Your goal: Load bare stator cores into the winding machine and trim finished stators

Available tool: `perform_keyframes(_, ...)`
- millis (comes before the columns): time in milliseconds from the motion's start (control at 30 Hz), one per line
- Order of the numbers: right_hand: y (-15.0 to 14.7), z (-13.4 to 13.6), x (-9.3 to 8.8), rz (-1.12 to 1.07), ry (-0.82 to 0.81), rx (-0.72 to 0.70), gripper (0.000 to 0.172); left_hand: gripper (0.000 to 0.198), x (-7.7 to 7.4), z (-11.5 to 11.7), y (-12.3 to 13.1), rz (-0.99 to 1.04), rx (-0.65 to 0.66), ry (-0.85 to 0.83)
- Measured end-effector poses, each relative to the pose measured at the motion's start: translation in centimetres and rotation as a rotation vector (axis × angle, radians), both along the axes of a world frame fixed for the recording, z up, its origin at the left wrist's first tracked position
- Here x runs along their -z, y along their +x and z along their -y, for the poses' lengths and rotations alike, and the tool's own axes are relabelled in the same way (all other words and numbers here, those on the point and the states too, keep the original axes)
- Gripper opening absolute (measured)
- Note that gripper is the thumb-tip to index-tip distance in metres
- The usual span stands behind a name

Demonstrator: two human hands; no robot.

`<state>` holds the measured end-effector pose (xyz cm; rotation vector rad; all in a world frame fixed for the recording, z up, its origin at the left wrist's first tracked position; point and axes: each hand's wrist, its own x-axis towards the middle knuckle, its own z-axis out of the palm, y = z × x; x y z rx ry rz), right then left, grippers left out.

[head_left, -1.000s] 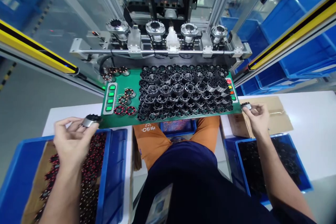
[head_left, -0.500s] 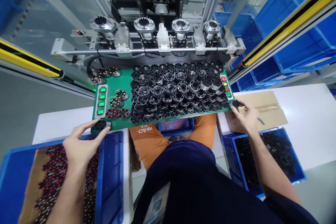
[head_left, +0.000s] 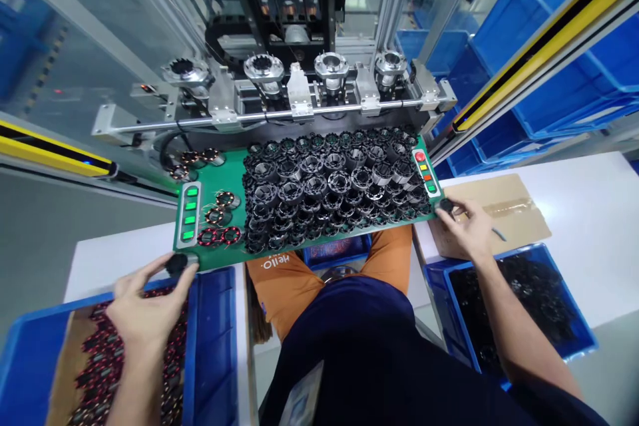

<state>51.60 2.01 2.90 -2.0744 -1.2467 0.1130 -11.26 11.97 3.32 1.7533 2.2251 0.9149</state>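
My left hand [head_left: 144, 303] pinches a small black and silver round part [head_left: 176, 262] at the near left corner of the green work panel [head_left: 239, 170]. At the panel's near right corner my right hand [head_left: 466, 226] grips another dark round part [head_left: 446, 206]. Many black stator cores [head_left: 334, 183] are stacked over the panel's middle and right. A few copper-wound cores [head_left: 217, 226] lie on its left side beside green lit buttons [head_left: 190, 213].
A blue bin of copper-wound cores [head_left: 100, 359] stands under my left arm, a blue bin of black parts [head_left: 524, 299] under my right. A flat cardboard box [head_left: 499, 210] lies on the white table. Behind the panel, a machine holds a row of metal fixtures [head_left: 294, 70]. Blue crates [head_left: 544, 46] are stacked at right.
Both hands have come down from above the bins to the panel's near corners, each still with its part. The view has tilted, so the panel sits lower and slightly skewed.
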Motion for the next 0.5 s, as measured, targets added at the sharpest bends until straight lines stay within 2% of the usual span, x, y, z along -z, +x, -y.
perform_keyframes(67, 0.3, -0.3, -0.8, -0.012, -0.052, -0.036, 0.058, 0.042, -1.1, -0.4, 0.4, -0.025, 0.045, -0.030)
perform_keyframes(133, 0.6, -1.2, -2.8, 0.038, -0.019, -0.086, 0.054, 0.043, -3.1, -1.4, 1.1, -0.053, 0.082, -0.011)
perform_keyframes(200, 0.8, -3.0, -6.3, 0.147, 0.086, -0.153, 0.050, 0.049, -6.1, -3.2, 2.3, -0.002, 0.125, 0.081)
perform_keyframes(267, 0.6, -5.9, -10.6, 0.267, 0.184, -0.258, 0.045, 0.057, -9.8, -5.9, 4.3, 0.099, 0.214, 0.220)
perform_keyframes(333, 0.2, -9.9, -14.9, 0.332, 0.245, -0.383, 0.044, 0.061, -13.7, -9.4, 7.2, 0.105, 0.342, 0.298)
perform_keyframes(400, -0.3, -15.2, -18.0, 0.337, 0.263, -0.482, 0.046, 0.066, -17.4, -13.5, 11.0, 0.097, 0.536, 0.321)
perform_keyframes(433, -0.4, -18.2, -19.0, 0.345, 0.245, -0.529, 0.047, 0.069, -19.0, -15.6, 13.3, 0.059, 0.634, 0.329)
perform_keyframes(500, -0.3, -24.6, -19.6, 0.353, 0.177, -0.577, 0.048, 0.064, -21.2, -20.0, 18.1, -0.085, 0.767, 0.367)
